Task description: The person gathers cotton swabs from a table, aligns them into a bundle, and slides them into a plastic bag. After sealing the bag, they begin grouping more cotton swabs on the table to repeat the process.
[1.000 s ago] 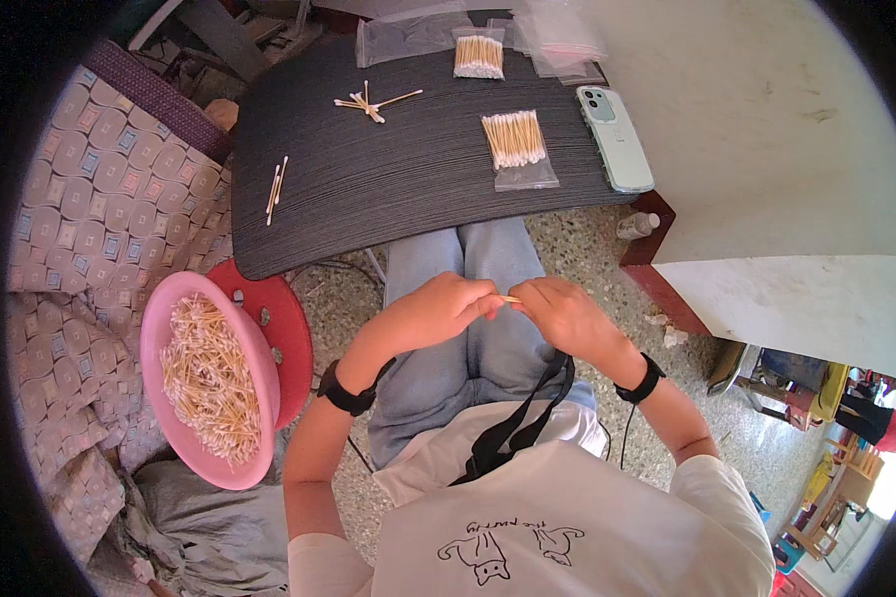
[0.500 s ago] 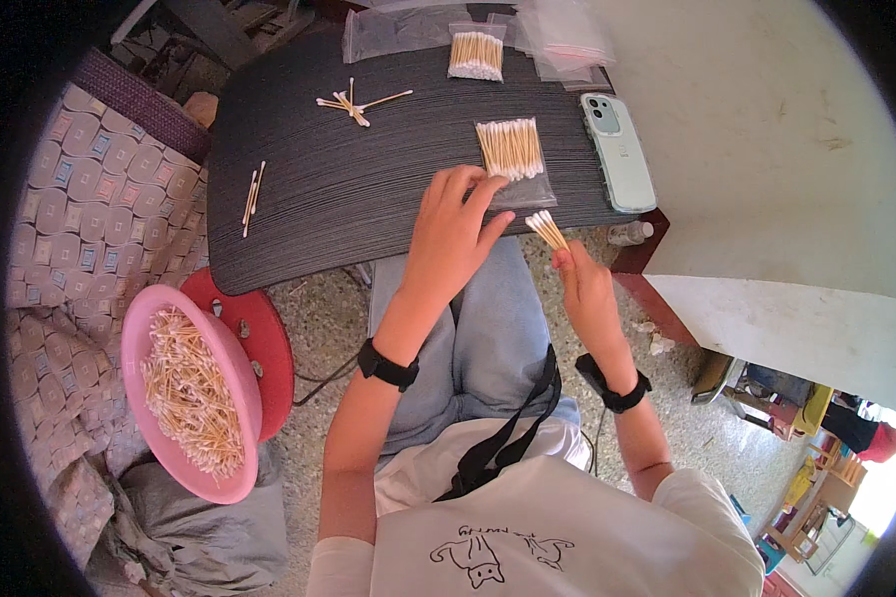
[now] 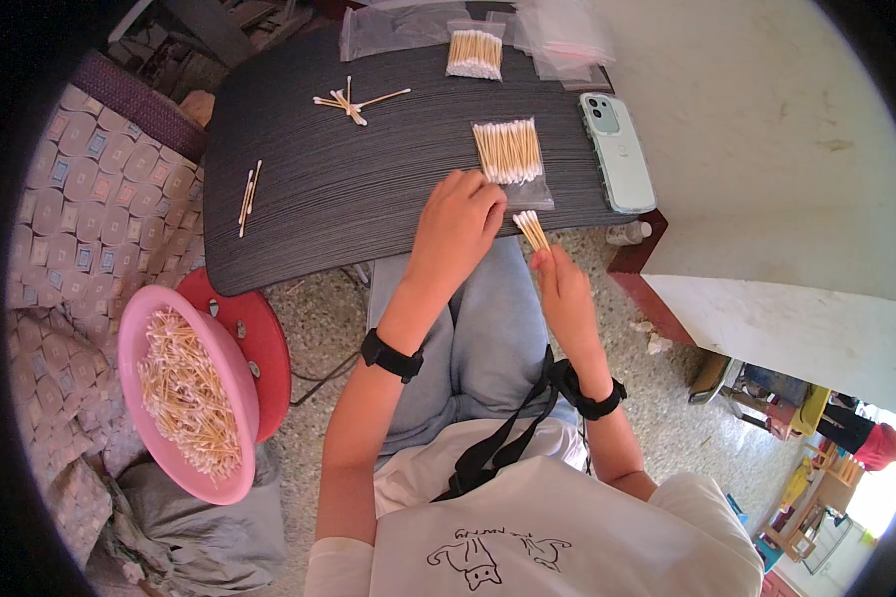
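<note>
My right hand holds a small bunch of cotton swabs upright, white tips up, just off the table's near edge. My left hand has its fingers curled together at the lower left corner of a clear plastic bag, seemingly pinching it; the thumb is mostly hidden. The bag lies flat on the table, and a row of cotton swabs fills its far part. Its near end is bare film beside the bunch in my right hand.
On the dark table are a filled swab bag, empty clear bags, loose swabs, two more swabs and a pale green phone. A pink basin of swabs rests on a red stool at left.
My right hand has moved left with the swab bunch, closer to the bag. My left hand's fingers, spread with the thumb apart before, have curled together at the bag's corner.
</note>
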The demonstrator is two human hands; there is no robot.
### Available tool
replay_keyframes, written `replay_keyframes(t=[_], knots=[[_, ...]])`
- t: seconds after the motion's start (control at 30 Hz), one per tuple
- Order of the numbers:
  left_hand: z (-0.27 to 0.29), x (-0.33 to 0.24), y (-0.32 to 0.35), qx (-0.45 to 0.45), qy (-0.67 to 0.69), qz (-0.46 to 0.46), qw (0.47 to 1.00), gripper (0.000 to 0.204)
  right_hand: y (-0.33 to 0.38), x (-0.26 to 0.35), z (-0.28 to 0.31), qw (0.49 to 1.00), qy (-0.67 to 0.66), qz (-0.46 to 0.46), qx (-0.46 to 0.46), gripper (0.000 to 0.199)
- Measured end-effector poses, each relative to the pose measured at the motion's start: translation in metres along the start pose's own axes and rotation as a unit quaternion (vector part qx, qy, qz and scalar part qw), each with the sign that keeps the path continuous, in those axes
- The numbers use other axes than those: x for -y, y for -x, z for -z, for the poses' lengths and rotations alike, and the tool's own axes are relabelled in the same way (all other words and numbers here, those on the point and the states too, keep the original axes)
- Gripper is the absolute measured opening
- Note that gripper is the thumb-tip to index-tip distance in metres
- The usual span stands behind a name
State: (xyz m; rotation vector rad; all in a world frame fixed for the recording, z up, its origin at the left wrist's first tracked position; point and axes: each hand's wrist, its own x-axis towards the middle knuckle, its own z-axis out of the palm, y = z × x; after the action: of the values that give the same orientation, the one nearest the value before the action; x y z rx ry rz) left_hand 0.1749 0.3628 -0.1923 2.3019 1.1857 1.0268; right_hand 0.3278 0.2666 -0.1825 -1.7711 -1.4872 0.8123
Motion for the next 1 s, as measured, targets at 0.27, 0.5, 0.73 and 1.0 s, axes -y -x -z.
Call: replay_keyframes(t=[0.27,0.5,0.73,1.0], knots=[[-0.001,-0.019,0.012,-0.017,0.092,0.092,0.991,0.009,0.004,0.01,0.003,0.999,0.022,-0.039,0.02,0.02],[0.004,-0.044,0.017,-0.016,0.036,0.02,0.999,0.013,0.006,0.004,0.001,0.999,0.007,0.022,-0.023,0.02],[-0.012,-0.03,0.018,0.015,0.095,-0.004,0.995,0.01,0.002,0.002,0.001,0.999,-0.035,-0.012,0.002,0.023],[-0.009,-0.031,0.021,0.038,0.083,-0.031,0.995,0.01,-0.006,0.003,0.004,1.0,-0.024,-0.016,0.002,0.026]])
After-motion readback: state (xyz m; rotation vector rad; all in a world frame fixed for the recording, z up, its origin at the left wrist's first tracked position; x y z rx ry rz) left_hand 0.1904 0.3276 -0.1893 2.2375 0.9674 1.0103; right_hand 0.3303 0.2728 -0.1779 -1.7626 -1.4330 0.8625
